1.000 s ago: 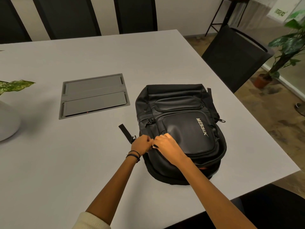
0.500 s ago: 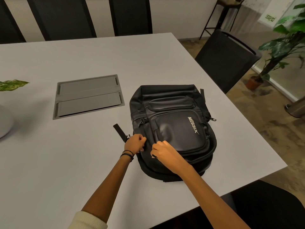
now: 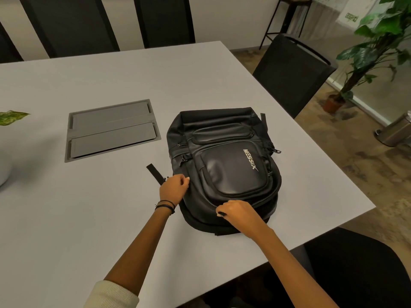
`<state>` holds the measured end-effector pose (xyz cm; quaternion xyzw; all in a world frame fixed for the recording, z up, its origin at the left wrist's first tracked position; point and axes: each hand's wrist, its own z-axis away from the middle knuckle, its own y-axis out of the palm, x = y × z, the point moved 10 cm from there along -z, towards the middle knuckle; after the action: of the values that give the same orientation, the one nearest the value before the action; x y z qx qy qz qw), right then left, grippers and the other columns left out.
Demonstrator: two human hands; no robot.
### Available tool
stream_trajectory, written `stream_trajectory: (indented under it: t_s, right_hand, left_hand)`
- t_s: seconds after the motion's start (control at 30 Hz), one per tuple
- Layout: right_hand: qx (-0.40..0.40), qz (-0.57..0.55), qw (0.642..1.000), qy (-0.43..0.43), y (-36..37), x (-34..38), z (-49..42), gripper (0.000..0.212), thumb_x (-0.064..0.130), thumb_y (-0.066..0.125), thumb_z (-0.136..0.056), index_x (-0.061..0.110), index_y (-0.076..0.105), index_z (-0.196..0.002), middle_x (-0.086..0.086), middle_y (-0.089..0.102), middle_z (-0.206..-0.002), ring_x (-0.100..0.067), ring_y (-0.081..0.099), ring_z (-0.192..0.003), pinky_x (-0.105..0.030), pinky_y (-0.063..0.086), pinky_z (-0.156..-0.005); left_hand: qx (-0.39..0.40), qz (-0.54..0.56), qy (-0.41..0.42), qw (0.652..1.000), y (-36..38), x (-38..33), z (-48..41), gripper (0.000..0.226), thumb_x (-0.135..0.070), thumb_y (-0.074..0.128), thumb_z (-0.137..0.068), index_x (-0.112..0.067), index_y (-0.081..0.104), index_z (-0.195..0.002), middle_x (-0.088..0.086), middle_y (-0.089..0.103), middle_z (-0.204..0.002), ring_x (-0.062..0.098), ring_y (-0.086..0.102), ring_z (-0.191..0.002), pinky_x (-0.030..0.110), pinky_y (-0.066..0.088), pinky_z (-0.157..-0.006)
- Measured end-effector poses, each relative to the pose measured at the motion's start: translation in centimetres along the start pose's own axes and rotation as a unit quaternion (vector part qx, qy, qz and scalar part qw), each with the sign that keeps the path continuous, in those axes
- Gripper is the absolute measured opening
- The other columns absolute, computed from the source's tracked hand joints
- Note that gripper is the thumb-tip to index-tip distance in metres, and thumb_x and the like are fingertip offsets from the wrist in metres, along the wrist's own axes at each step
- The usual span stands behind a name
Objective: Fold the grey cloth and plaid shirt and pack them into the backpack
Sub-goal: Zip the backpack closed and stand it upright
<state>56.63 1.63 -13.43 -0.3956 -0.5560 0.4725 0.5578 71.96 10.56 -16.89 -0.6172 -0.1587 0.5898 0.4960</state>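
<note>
Left of centre, the left hand [image 3: 174,188] sits at the left edge of the backpack [image 3: 224,161], fingers [image 3: 184,182] curled and bunched on the black fabric. The backpack lies flat on the grey desk [image 3: 89,207], its long axis running from the near edge up the frame. No grey cloth or plaid shirt is in sight, so I'd guess both are inside. Further right, the right hand [image 3: 239,213] is at the bag's near end, pinching what looks like a zip pull [image 3: 220,214], so it is better placed to run the zip rightward round the curve.
</note>
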Motion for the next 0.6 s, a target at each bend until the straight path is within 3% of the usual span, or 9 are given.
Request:
stream_trajectory:
  t_s: [0.03,0.1,0.17,0.23,0.3,0.4,0.5,0.6]
  right_hand:
    - [-0.003,-0.005,1.000,0.023,0.2,-0.5,0.4,0.006,0.010,0.068,-0.079,0.011,0.069,-0.086,-0.006,0.068,-0.077,-0.017,0.063,-0.068,-0.025,0.055,-0.068]
    - [-0.030,-0.062,0.996,0.061,0.0,-0.8,1.3,0.019,0.014,0.052,-0.092,0.005,0.067,-0.099,-0.012,0.069,-0.087,-0.024,0.065,-0.076,-0.033,0.055,-0.074]
    - [-0.088,-0.108,0.987,0.085,-0.6,-0.9,2.2,0.014,0.015,0.055,-0.090,0.007,0.067,-0.090,-0.008,0.067,-0.075,-0.020,0.063,-0.063,-0.031,0.057,-0.062]
    - [-0.110,-0.122,0.980,0.108,-0.3,-0.9,2.7,0.009,0.014,0.057,-0.088,0.009,0.064,-0.084,-0.005,0.063,-0.071,-0.016,0.059,-0.057,-0.029,0.055,-0.055]
    - [-0.125,-0.137,0.975,0.126,0.0,-0.8,2.7,0.006,0.012,0.059,-0.086,0.009,0.064,-0.084,-0.005,0.063,-0.075,-0.016,0.060,-0.057,-0.027,0.054,-0.054]
    - [-0.133,-0.159,0.965,0.163,0.5,-1.2,2.7,0.009,0.012,0.058,-0.090,0.005,0.064,-0.091,-0.008,0.066,-0.082,-0.018,0.064,-0.067,-0.023,0.051,-0.061]
    - [-0.138,-0.175,0.958,0.182,1.0,-1.3,3.1,0.011,0.015,0.055,-0.092,0.005,0.061,-0.094,-0.008,0.067,-0.081,-0.017,0.063,-0.068,-0.022,0.050,-0.062]
    - [-0.157,-0.176,0.952,0.194,0.6,-1.3,3.9,0.017,0.016,0.051,-0.094,0.004,0.059,-0.104,-0.007,0.065,-0.073,-0.015,0.061,-0.059,-0.024,0.050,-0.054]
  left_hand:
    - [-0.031,0.002,0.034,0.999,-0.7,-1.0,0.4,0.030,-0.033,0.045,-0.096,-0.015,0.049,-0.072,0.001,0.054,-0.071,0.017,0.051,-0.065,0.024,0.039,-0.059]
    - [-0.069,0.044,0.153,0.985,-1.9,-4.0,2.1,0.024,-0.032,0.045,-0.096,-0.013,0.054,-0.084,0.002,0.055,-0.085,0.015,0.052,-0.076,0.022,0.043,-0.065]
    - [-0.049,0.009,0.310,0.949,-1.2,-7.4,4.4,0.025,-0.029,0.038,-0.095,-0.015,0.058,-0.102,0.004,0.057,-0.112,0.017,0.052,-0.104,0.031,0.047,-0.090]
    - [0.009,-0.074,0.426,0.902,1.5,-9.3,6.8,0.038,-0.018,0.035,-0.091,-0.019,0.053,-0.125,0.003,0.042,-0.143,0.020,0.032,-0.136,0.035,0.022,-0.115]
    - [0.093,-0.108,0.472,0.870,4.3,-9.7,8.6,0.056,-0.009,0.039,-0.084,-0.021,0.039,-0.139,-0.003,0.019,-0.155,0.019,0.006,-0.145,0.034,-0.002,-0.116]
    - [0.154,-0.122,0.491,0.849,6.5,-9.5,9.3,0.071,-0.016,0.048,-0.080,-0.022,0.023,-0.146,-0.007,0.004,-0.155,0.019,-0.007,-0.145,0.035,-0.013,-0.114]
    - [0.114,-0.170,0.511,0.835,7.1,-9.1,9.0,0.070,-0.033,0.053,-0.089,-0.025,0.014,-0.147,-0.004,0.005,-0.155,0.021,0.000,-0.145,0.040,-0.003,-0.115]
    - [0.030,-0.231,0.544,0.806,7.6,-8.9,9.2,0.065,-0.038,0.054,-0.088,-0.026,0.025,-0.144,0.001,0.023,-0.153,0.024,0.017,-0.141,0.045,0.017,-0.111]
